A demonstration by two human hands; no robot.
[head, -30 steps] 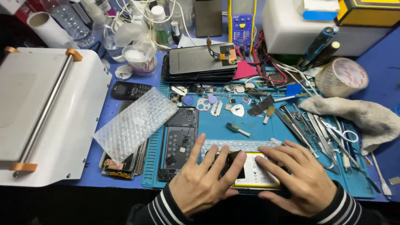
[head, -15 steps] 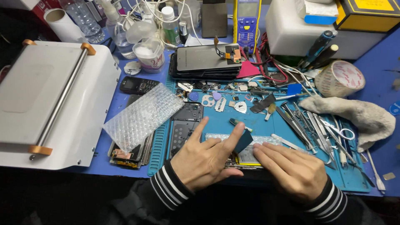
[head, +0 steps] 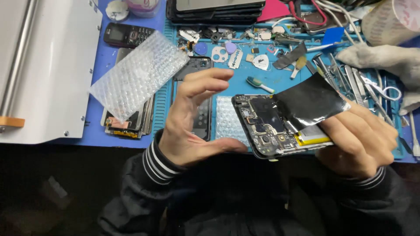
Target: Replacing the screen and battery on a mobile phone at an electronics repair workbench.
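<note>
My right hand (head: 361, 142) grips an opened smartphone (head: 267, 126) lifted above the blue mat, its circuit board and yellow-edged battery exposed. A black film (head: 308, 101) is peeled up from the phone and curls over my right fingers. My left hand (head: 192, 120) hovers open just left of the phone, palm toward it, thumb near the phone's lower edge, fingers spread and holding nothing. A small bubble-wrap piece (head: 227, 120) lies on the mat behind the phone.
A large bubble-wrap sheet (head: 140, 74) covers stacked phone parts at left. A white machine (head: 43, 65) fills the far left. Small parts, picks and a black keypad phone (head: 127, 35) lie at the back. Tweezers and scissors (head: 372, 87) and a grey cloth (head: 385, 61) sit right.
Both hands were pressing on the phone flat on the mat. Now the phone is lifted in my right hand with the black film peeled up, and my left hand has come off it.
</note>
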